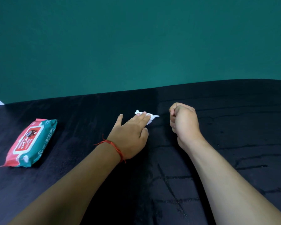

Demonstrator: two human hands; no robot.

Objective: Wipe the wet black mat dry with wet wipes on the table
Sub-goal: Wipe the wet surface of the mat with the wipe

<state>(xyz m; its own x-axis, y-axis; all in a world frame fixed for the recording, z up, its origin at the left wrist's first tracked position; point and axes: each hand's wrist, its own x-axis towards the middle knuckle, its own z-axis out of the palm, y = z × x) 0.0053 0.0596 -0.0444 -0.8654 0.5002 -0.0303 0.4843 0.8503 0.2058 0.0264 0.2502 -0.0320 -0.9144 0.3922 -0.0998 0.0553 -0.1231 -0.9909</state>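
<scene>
The black mat (217,111) covers the whole table, with streaks and small droplets showing on its right half. A crumpled white wet wipe (150,116) lies on the mat near the middle. My left hand (131,135), with a red string at the wrist, lies flat with its straight fingers pressing on the wipe. My right hand (184,122) rests on the mat just right of the wipe, its fingers curled into a fist that holds nothing visible.
A red and teal pack of wet wipes (31,142) lies on the mat at the left, lid closed. A green wall (136,46) rises behind the table's far edge. A pale patch shows at the far left edge.
</scene>
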